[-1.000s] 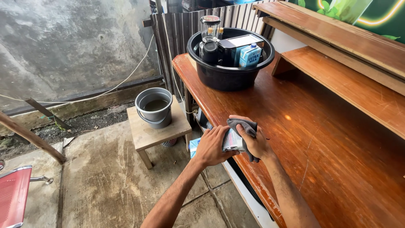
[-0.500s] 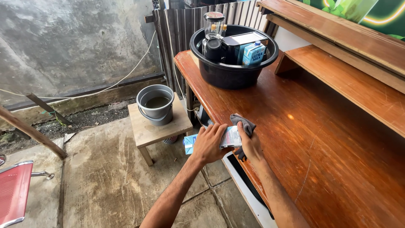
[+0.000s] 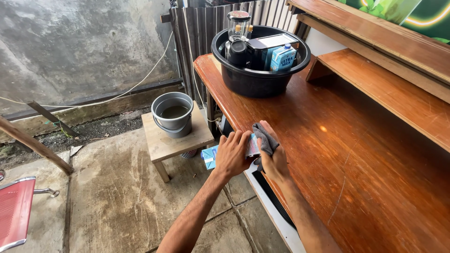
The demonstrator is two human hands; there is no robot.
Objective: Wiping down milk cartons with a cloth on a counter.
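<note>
Head view, the only view. Both hands sit at the centre of the frame, at the near edge of the wooden counter (image 3: 328, 154). The left hand (image 3: 232, 154) is closed over a small blue and white carton (image 3: 210, 157), fingers wrapped across its top, so that only the carton's left end and a strip near the fingertips show. The right hand (image 3: 273, 157) is curled round a grey cloth (image 3: 265, 138), which is bunched against the carton's right end; the cloth and carton are touching. Compared with half a second ago, the carton has turned to lie more level and lower across the counter's edge, and the cloth has moved from its upper side to its end; a second ago the cloth covered most of the carton. On that evidence, wiping is in progress and has moved to a fresh face of the carton; how much of it is clean cannot be told. In the upper centre of the frame a black basin (image 3: 260, 77) stands on the counter, well apart from the hands, holding a second carton (image 3: 282, 58), a glass jar (image 3: 238, 26) and a dark box. At centre left, a grey bucket (image 3: 173, 114) with water stands on a low wooden stool (image 3: 176, 143) on the concrete floor. A red chair (image 3: 14, 211) shows at lower left.
</note>
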